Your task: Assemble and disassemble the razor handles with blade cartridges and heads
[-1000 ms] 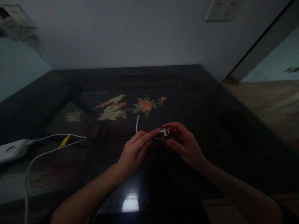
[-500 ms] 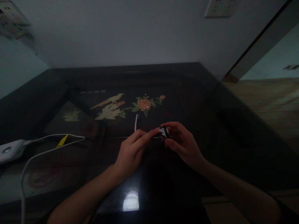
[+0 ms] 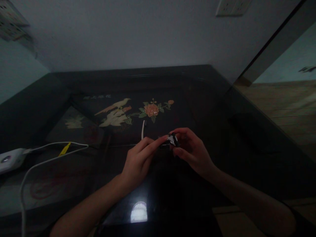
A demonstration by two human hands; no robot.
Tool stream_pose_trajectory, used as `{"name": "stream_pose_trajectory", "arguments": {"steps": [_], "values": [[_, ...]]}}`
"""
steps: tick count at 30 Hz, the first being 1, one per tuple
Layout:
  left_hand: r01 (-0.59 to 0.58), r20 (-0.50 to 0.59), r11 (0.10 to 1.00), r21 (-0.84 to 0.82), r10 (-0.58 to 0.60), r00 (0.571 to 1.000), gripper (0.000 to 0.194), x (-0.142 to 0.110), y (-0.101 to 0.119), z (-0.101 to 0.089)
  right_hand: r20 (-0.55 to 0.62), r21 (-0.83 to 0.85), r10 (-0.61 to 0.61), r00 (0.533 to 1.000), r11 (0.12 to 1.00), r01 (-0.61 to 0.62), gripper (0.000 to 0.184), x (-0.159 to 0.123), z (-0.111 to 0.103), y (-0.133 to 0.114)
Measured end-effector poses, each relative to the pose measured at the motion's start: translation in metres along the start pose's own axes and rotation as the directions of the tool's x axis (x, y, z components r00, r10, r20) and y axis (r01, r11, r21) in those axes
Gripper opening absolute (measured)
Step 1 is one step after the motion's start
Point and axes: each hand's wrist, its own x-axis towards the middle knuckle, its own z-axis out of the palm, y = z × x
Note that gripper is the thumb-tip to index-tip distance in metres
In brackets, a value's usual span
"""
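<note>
Both hands meet over the dark table around a small shiny black-and-silver object (image 3: 173,140), whose kind I cannot make out in the dim light. My right hand (image 3: 194,153) grips it from the right between thumb and fingers. My left hand (image 3: 139,158) is closed at its left side, the index finger stretched onto its top; the other fingers are curled and partly hidden. A slim white stick with a dark bristly tip, like a toothbrush (image 3: 143,130), stands out beyond the left knuckles. Its lower end is hidden, so whether the left hand touches it I cannot tell.
The glossy dark table (image 3: 197,204) bears an inlaid bird and flower picture (image 3: 151,110). At the left lie a white power strip (image 3: 12,159) and a white cable (image 3: 46,160) with a yellow tag (image 3: 65,149). A wall socket (image 3: 233,7) is above the table.
The view has shifted very slightly. Both hands keep their hold on the small object, which looks turned a little between the fingers.
</note>
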Motion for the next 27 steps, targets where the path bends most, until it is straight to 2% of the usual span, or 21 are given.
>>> {"name": "stream_pose_trajectory", "arguments": {"steps": [8,20,27], "values": [[0.012,0.017,0.997,-0.071,-0.011,1.000,0.043,0.0020,0.0036,-0.0027,0.015,0.037,-0.028,0.999,0.999,0.027,0.039,-0.0010,-0.0002,-0.0002],[-0.005,-0.069,0.997,-0.077,-0.001,0.998,0.044,0.0015,0.0003,-0.0005,0.000,0.033,-0.038,0.999,0.999,0.038,0.040,-0.0022,-0.0010,-0.0007],[-0.001,-0.075,0.998,-0.065,-0.004,0.997,0.040,-0.0004,-0.0010,0.0006,-0.027,0.022,-0.013,1.000,1.000,0.014,0.045,-0.0010,0.0000,-0.0009]]}}
